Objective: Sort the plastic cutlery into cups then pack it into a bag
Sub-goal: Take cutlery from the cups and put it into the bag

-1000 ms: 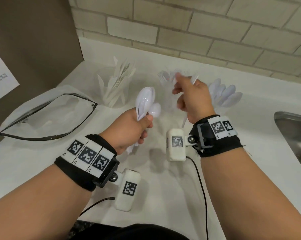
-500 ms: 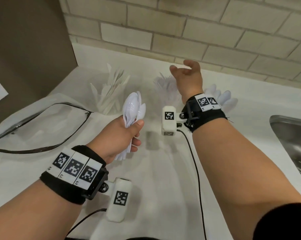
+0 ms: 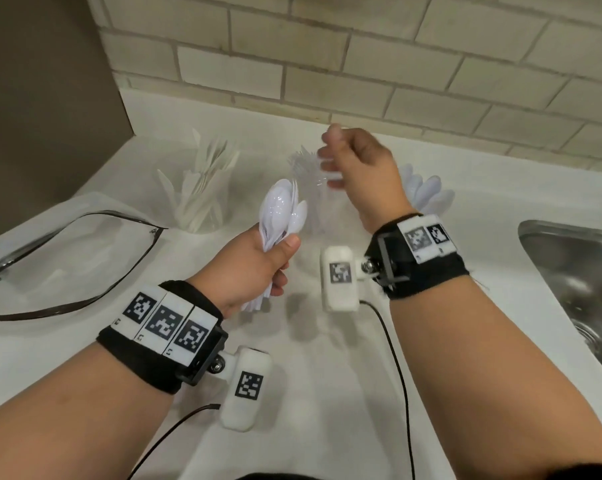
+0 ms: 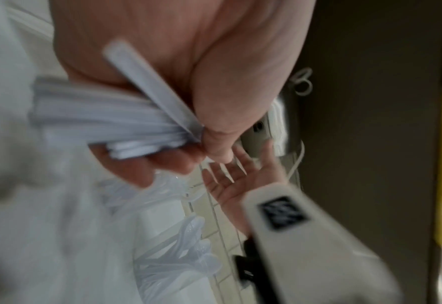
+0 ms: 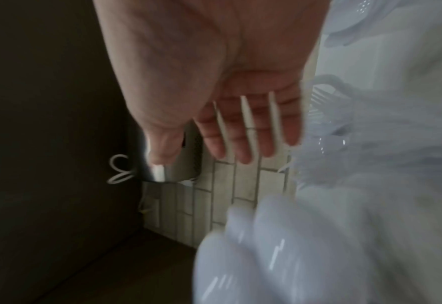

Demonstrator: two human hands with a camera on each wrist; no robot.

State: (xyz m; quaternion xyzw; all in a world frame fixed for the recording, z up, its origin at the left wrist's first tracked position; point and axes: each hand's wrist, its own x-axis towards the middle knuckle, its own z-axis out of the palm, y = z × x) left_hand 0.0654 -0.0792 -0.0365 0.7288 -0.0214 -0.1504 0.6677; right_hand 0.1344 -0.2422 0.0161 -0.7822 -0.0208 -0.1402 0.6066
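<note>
While head view blurs it, right hand (image 5: 240, 102) shows straight fingers (image 5: 243, 139).

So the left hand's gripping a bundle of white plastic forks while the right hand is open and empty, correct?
Not forks. The head view shows the left hand gripping a bundle of white plastic spoons, bowls up. The right hand is indeed open and empty, as the right wrist view shows.

Each bare forearm wears a black wristband (image 3: 427, 263) bearing white square-code tags (image 3: 164, 318), with a white tagged camera pod (image 3: 245, 388) on a screwed black bracket and a thin black cable (image 3: 398, 368).
</note>
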